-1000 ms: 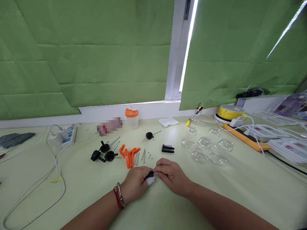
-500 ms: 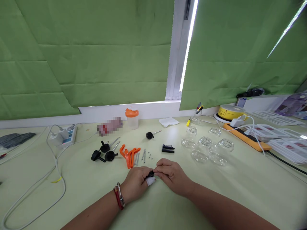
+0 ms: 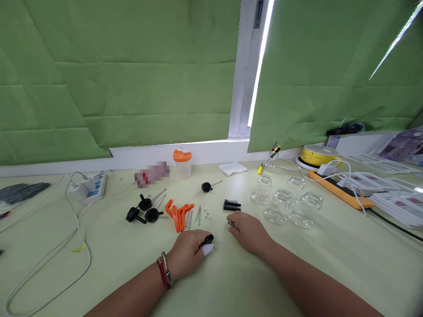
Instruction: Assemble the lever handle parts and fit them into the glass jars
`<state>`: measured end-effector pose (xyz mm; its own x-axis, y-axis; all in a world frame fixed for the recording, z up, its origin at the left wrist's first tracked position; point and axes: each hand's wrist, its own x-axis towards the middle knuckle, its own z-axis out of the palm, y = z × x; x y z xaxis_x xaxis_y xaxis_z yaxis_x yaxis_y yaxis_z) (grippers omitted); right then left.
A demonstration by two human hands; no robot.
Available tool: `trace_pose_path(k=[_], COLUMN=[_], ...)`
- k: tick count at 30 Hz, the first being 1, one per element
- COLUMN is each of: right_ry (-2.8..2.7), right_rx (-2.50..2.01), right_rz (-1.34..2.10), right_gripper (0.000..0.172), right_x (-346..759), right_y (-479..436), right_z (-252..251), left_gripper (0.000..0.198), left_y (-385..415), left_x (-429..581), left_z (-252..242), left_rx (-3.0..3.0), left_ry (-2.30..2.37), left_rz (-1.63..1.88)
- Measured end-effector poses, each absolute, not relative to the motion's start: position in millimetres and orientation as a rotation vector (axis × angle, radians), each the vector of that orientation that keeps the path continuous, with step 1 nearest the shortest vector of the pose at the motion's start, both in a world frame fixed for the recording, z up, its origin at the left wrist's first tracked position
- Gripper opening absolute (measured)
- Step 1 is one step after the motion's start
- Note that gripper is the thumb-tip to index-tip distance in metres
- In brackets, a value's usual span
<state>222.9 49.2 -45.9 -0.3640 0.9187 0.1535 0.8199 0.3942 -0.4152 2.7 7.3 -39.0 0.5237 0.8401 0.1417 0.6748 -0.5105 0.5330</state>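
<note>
My left hand (image 3: 190, 253), with white tape on its thumb, is closed around a black tube-like part (image 3: 208, 239) whose open end points right. To its right, my right hand (image 3: 249, 231) pinches a small metal spring (image 3: 233, 224) just over the table. Beyond the right hand lie black parts (image 3: 231, 206) with a spring on the rear one. Orange handles (image 3: 178, 215), long screws (image 3: 198, 214) and small nuts (image 3: 207, 214) lie past my left hand. Black lids with metal rods (image 3: 152, 214) are grouped at the left, and another black piece with a rod (image 3: 206, 187) lies farther back.
Several clear glass jars (image 3: 282, 204) stand at the right, near an orange power strip (image 3: 342, 189). An orange-lidded cup (image 3: 183, 164) and a white tissue (image 3: 233, 168) are at the back. White cables (image 3: 87, 259) loop across the left side.
My right hand has moved away from the black part, to the right, and a spring now shows between its fingers. My left hand has stayed in place, still holding the black part.
</note>
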Motion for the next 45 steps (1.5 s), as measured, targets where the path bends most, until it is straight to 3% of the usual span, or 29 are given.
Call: trace_pose_path(k=[8,17,45], right_ry=[-2.276,-1.982,-2.212], right_rx=[-1.3,-0.726,-0.681], right_rz=[0.459,0.578,0.677], right_gripper=[0.028,0.02,0.012], right_x=[214.1,199.4,189.4], right_y=[41.5,17.3,16.3], right_z=[-42.7,-33.3,-39.6], left_gripper=[0.026,0.019,0.02], left_y=[6.6,4.9,3.8], left_x=[2.4,3.8,4.4], left_z=[-40.2,-40.1,-38.0], left_rx=[2.338,2.408,2.311], left_ry=[1.248,1.263,1.177], left_rz=[0.551,0.568,0.664])
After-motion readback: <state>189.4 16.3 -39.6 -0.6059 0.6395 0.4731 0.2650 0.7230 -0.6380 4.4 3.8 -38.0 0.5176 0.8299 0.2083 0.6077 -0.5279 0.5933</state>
